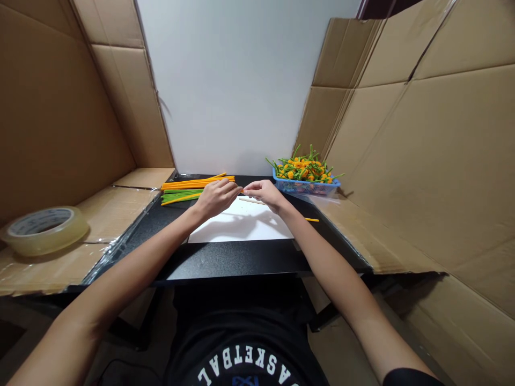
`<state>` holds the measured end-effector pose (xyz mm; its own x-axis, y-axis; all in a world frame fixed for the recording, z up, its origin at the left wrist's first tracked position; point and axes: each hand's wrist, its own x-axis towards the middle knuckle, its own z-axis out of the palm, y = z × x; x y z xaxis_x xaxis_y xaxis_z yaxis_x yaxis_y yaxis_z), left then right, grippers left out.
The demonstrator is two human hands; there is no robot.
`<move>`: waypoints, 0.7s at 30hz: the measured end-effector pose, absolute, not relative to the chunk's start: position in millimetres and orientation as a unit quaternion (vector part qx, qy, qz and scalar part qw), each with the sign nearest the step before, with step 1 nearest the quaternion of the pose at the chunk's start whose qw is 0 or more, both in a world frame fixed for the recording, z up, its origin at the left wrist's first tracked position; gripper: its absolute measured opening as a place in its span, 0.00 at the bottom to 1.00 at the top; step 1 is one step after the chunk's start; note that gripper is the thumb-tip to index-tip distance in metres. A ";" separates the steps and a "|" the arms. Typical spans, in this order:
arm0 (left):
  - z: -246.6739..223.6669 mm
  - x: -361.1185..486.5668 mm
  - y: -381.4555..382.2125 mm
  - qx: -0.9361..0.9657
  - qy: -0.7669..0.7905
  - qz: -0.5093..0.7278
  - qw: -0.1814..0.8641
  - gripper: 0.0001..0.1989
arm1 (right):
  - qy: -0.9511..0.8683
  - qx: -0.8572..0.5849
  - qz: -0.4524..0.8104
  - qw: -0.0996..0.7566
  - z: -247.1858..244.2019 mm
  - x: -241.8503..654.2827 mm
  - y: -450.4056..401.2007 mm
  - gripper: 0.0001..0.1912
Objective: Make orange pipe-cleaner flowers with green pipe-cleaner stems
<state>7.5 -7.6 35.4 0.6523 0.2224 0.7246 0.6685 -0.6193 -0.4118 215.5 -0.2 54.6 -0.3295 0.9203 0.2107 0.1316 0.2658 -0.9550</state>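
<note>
From where I watch, the roll of clear tape point(46, 230) is farthest left, lying flat on the cardboard flap point(104, 214) beside the black desk point(241, 260). Next, on the left part of the desk, I have the orange stems point(181, 185) laid roughly side by side, with the green stems point(179, 193) on my side of them and one more orange stem along their near edge.

My left hand point(218, 197) comes in over the near ends of that row, knuckles up, its fingers clenched together on the small orange piece point(242, 191). That piece sits between my two hands, above the far edge of the white sheet point(237, 230); most of it is hidden, so I cannot tell its shape. My right hand point(264, 194) meets it from the other side, thumb and fingers pinched at the same piece.

The thin pale stick point(250, 201) lies near the sheet's far edge, running under my right hand. Past my right forearm, the end of the single orange stem point(313, 220) shows on the desk. Behind it, by the desk's far right corner, the blue basket point(308, 186) holds a heap of orange heads point(304, 172) on green stalks, some poking over its rim
</note>
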 end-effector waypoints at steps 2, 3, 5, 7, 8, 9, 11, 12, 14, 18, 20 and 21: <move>36.2 8.2 -8.8 -0.845 -0.272 -0.317 0.334 0.13 | -0.663 -0.392 0.473 0.426 54.9 216.0 -0.2 0.14; 36.4 8.5 -9.1 -0.847 -0.273 -0.317 0.328 0.13 | -0.661 -0.394 0.476 0.426 54.9 216.3 -0.1 0.14; 36.4 8.7 -9.1 -0.848 -0.278 -0.320 0.318 0.13 | -0.659 -0.395 0.476 0.429 54.7 217.0 -0.1 0.14; 36.4 8.9 -8.9 -0.848 -0.283 -0.320 0.313 0.13 | -0.662 -0.394 0.468 0.433 54.5 217.4 0.0 0.15; 36.5 9.0 -9.0 -0.848 -0.286 -0.317 0.315 0.13 | -0.665 -0.393 0.462 0.435 54.3 217.5 0.3 0.15; 36.8 9.2 -9.1 -0.847 -0.288 -0.313 0.319 0.13 | -0.671 -0.392 0.455 0.435 54.0 217.4 0.7 0.15; 37.7 9.8 -9.7 -0.846 -0.291 -0.304 0.327 0.13 | -0.686 -0.392 0.433 0.434 53.0 217.0 2.0 0.15; 38.3 10.2 -10.1 -0.846 -0.292 -0.302 0.329 0.13 | -0.697 -0.394 0.413 0.435 52.2 216.6 2.9 0.14; 39.2 11.0 -10.6 -0.845 -0.294 -0.307 0.325 0.13 | -0.723 -0.395 0.354 0.442 50.5 215.7 4.6 0.13; 40.1 11.4 -11.0 -0.835 -0.299 -0.327 0.326 0.13 | -0.760 -0.387 0.265 0.450 47.8 215.5 6.7 0.10; 40.4 10.4 -10.8 -0.831 -0.302 -0.329 0.330 0.13 | -0.759 -0.385 0.274 0.448 47.8 216.5 7.0 0.12; 40.5 9.6 -10.6 -0.831 -0.302 -0.329 0.331 0.13 | -0.755 -0.384 0.289 0.445 48.1 217.1 6.9 0.13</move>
<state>9.6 -10.6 40.5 0.6014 0.2850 0.7464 0.7201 -0.5980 -0.3519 217.1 6.9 48.1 -0.3085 0.8377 0.4506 0.3232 0.5378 -0.7786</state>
